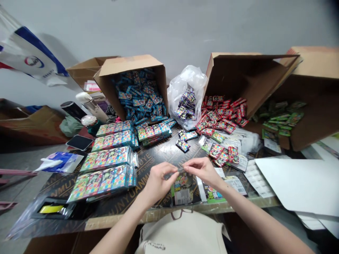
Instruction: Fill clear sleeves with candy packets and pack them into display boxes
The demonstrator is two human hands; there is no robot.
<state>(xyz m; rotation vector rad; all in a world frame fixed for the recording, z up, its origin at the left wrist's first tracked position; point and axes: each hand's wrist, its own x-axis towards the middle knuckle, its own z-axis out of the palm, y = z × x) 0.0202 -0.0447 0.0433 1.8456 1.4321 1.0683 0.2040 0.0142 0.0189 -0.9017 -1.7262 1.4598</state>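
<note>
At far left, a white, blue and red plastic carrier bag (31, 56) hangs by the wall. On the dark printed surface (156, 160), four long rows of card strips in clear sleeves (106, 180) lie side by side, near a black phone (79, 142). Behind them, a tipped cardboard box (129, 68) spills blue packets (140, 97) toward the surface.

The left hand (159, 181) and the right hand (202, 171) meet near the front edge of the surface. Both are almost closed in a pinch, and their fingertips nearly touch around a thin strip (180, 169), too fine to identify. Directly below the hands lies a printed packet (184, 190), apparently not gripped.

Farther right, a clear plastic bag (185, 84) holds purple packets (186, 106). Beside it, a second tipped box (246, 77) spills red packets (222, 114), and a third box (312, 98) holds green packets (280, 116). A large white sheet (299, 183) lies at the right end of the surface.
</note>
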